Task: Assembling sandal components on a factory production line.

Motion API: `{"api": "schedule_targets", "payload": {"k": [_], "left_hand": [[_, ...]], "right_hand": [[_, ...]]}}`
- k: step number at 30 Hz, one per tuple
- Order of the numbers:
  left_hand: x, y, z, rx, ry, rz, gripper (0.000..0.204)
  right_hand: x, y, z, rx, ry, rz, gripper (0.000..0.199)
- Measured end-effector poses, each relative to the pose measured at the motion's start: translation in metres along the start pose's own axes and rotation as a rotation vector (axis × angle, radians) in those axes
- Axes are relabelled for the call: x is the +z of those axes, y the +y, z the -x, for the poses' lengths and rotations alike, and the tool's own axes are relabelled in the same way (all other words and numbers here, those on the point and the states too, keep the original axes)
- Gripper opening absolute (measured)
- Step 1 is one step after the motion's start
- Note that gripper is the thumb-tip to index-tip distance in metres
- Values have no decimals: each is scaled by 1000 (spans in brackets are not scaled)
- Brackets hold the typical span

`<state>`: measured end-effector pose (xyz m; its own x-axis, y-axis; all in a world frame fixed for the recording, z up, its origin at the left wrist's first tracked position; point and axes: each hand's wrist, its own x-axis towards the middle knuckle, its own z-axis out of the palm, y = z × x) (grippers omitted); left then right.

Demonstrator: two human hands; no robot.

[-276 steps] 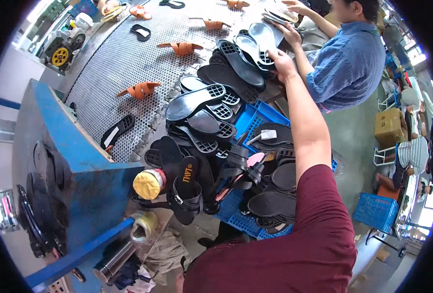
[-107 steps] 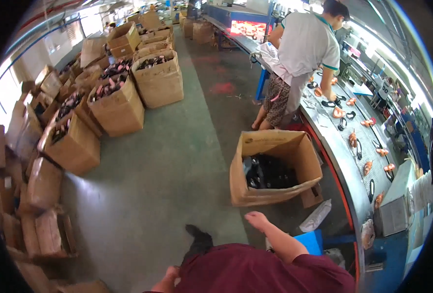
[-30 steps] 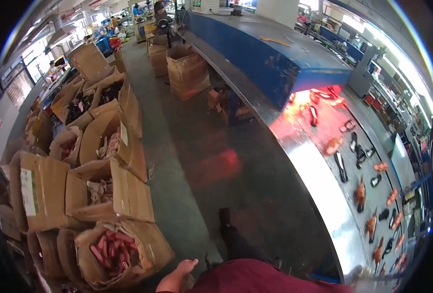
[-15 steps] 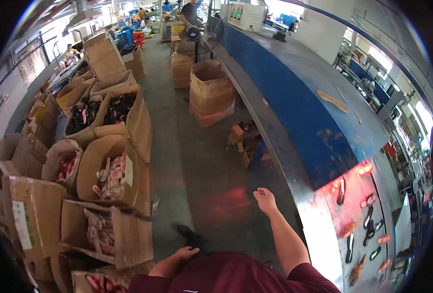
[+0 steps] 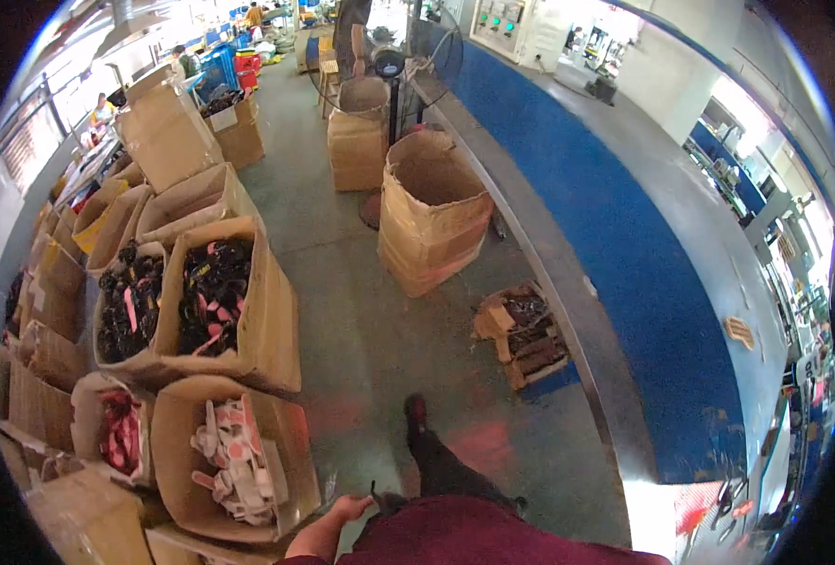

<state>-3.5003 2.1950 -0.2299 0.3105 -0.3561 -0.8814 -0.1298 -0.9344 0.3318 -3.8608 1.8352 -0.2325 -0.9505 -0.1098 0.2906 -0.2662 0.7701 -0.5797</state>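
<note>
My left hand (image 5: 352, 508) hangs low in front of my maroon shirt, its fingers curled closed. A thin dark strip (image 5: 373, 489) shows at the fingertips; its kind is too small to make out. Nearest to that hand is an open cardboard box (image 5: 180, 476) on the left, holding a pile of whitish and pink pieces (image 5: 239, 461). My right hand and forearm are out of the picture. One leg (image 5: 436, 461) with a dark shoe is stretched forward on the floor.
Cardboard boxes (image 5: 281, 320) line the left, some with black and pink pieces. Ahead stand a tall open carton (image 5: 432, 240), a pedestal fan (image 5: 389, 63) and another carton (image 5: 356, 155). A long blue-sided machine (image 5: 615, 245) runs along the right; a small debris-filled box (image 5: 502, 325) lies beside it.
I have moved forward along the aisle; cartons and fan appear closer. My right hand has left the view. The red-lit belt has slid to the lower right edge.
</note>
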Motion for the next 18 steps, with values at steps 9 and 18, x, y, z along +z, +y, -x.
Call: {"api": "schedule_targets", "payload": {"k": [9, 18], "left_hand": [[-261, 146, -75, -101, 177, 269, 66], [-510, 268, -192, 50, 195, 97, 66]], "right_hand": [[38, -259, 273, -1944, -1547, 649, 39], [-92, -560, 633, -1434, -1904, -139, 51]]}}
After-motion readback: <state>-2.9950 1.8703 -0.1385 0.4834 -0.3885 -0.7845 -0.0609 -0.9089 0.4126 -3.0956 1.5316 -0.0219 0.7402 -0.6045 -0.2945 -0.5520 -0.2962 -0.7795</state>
